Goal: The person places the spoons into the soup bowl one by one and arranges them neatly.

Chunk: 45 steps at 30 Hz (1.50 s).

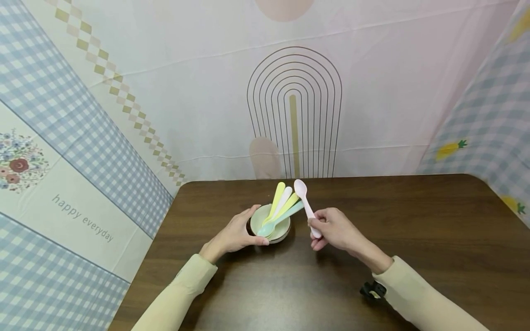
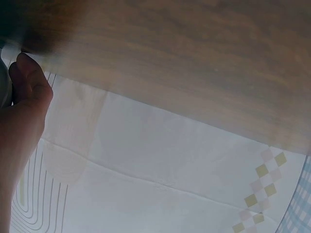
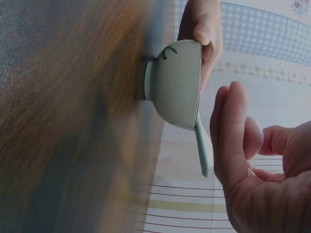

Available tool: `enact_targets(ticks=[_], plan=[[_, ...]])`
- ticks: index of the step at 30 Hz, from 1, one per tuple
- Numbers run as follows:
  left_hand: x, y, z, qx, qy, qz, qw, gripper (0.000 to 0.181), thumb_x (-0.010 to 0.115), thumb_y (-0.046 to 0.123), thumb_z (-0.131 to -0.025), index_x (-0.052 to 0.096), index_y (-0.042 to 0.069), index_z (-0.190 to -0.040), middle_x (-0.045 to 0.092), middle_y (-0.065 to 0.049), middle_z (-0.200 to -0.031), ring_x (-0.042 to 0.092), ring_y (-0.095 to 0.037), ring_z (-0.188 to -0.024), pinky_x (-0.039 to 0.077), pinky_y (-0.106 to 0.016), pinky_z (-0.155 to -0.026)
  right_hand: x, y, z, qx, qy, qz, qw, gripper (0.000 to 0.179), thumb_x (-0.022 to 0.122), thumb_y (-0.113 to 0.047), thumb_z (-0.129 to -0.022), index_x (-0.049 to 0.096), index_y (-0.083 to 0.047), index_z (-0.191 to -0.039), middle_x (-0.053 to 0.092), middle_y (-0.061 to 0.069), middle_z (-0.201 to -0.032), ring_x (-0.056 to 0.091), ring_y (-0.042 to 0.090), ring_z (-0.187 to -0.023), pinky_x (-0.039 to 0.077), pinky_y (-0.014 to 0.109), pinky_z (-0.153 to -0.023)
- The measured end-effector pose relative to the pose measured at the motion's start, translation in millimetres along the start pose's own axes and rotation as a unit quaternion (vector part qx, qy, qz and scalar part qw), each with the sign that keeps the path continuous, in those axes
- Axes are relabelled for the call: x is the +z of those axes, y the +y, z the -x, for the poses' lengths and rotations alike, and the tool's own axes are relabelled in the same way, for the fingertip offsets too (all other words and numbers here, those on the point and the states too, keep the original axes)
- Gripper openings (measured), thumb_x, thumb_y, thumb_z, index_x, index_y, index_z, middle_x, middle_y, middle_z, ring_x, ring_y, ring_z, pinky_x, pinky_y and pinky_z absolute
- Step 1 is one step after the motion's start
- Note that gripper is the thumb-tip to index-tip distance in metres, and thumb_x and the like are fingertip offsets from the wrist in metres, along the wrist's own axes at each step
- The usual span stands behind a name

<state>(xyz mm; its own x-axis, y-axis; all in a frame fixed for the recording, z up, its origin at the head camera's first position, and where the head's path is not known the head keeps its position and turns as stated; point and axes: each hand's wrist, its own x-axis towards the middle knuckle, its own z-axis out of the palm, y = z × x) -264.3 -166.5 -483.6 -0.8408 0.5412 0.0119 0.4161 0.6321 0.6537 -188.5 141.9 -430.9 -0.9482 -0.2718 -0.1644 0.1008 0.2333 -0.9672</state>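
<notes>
A small pale bowl (image 3: 177,87) stands upright on the table; the right wrist view shows its rounded outer wall and foot. My left hand (image 1: 238,232) grips it at the left, thumb at the near rim and fingers at the far rim. Several plastic spoons lean in the bowl: a yellow spoon (image 1: 277,197), a white spoon (image 1: 284,200), another yellow spoon (image 1: 292,201) and a mint green spoon (image 1: 286,214) across the top. To the right of the bowl, my right hand (image 1: 333,227) pinches a pale pink spoon (image 1: 304,197) by its handle, its scoop pointing up and away.
The bowl and hands are over a dark brown wooden table (image 1: 397,216). Behind the table's far edge hangs a patterned cloth (image 1: 198,105), which continues along the left and right sides. A small black device (image 1: 373,290) is at my right sleeve.
</notes>
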Motion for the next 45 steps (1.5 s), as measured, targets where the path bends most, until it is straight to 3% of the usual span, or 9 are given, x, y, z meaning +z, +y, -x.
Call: enact_targets(ticks=[7,15,29,34,45], plan=[[0.2,0.0,0.3,-0.002,0.000,0.001,1.0000,0.111,0.097,0.042,-0.081,0.039,0.002,-0.167,0.051,-0.020,-0.167,0.051,-0.038,-0.154,0.042,-0.058,-0.128,-4.1,-2.6,-0.5,-0.015,-0.014,0.011,0.9997,0.025,0.051,-0.007,-0.111,0.063,0.015,-0.109,0.063,0.005,-0.074,0.070,0.013,-0.060,0.066,0.033,-0.058],[0.3,0.6,0.4,0.000,0.000,-0.004,1.0000,0.111,0.097,0.042,-0.082,0.039,0.002,-0.167,0.050,-0.021,-0.168,0.051,-0.039,-0.155,0.042,-0.059,-0.128,-8.0,-4.8,-1.4,-0.023,-0.004,0.026,0.9994,0.025,0.052,-0.009,-0.111,0.065,0.011,-0.105,0.056,0.002,-0.068,0.067,0.013,-0.057,0.062,0.032,-0.054],[0.4,1.4,0.5,0.002,0.002,-0.005,1.0000,0.111,0.097,0.041,-0.081,0.040,0.002,-0.167,0.051,-0.021,-0.167,0.052,-0.040,-0.154,0.043,-0.059,-0.127,-17.4,-5.5,-7.2,-0.005,0.005,0.042,0.9991,0.025,0.056,-0.017,-0.108,0.070,-0.001,-0.095,0.052,-0.004,-0.057,0.047,0.007,-0.050,0.036,0.022,-0.047],[-0.3,2.4,0.9,0.003,0.002,-0.003,1.0000,0.111,0.098,0.041,-0.080,0.039,0.002,-0.167,0.051,-0.022,-0.167,0.052,-0.040,-0.153,0.043,-0.060,-0.127,-22.4,-3.2,-14.8,0.000,-0.004,0.038,0.9993,0.024,0.059,-0.017,-0.106,0.072,-0.001,-0.093,0.049,-0.005,-0.056,0.043,0.007,-0.050,0.029,0.022,-0.048],[-0.1,0.9,0.0,-0.001,-0.004,-0.003,1.0000,0.111,0.097,0.042,-0.082,0.038,0.002,-0.168,0.050,-0.020,-0.168,0.051,-0.040,-0.155,0.042,-0.059,-0.128,-26.7,-1.2,-27.0,0.006,-0.047,0.052,0.9975,0.024,0.062,-0.016,-0.105,0.074,0.001,-0.091,0.049,-0.004,-0.059,0.043,0.008,-0.051,0.030,0.022,-0.048]])
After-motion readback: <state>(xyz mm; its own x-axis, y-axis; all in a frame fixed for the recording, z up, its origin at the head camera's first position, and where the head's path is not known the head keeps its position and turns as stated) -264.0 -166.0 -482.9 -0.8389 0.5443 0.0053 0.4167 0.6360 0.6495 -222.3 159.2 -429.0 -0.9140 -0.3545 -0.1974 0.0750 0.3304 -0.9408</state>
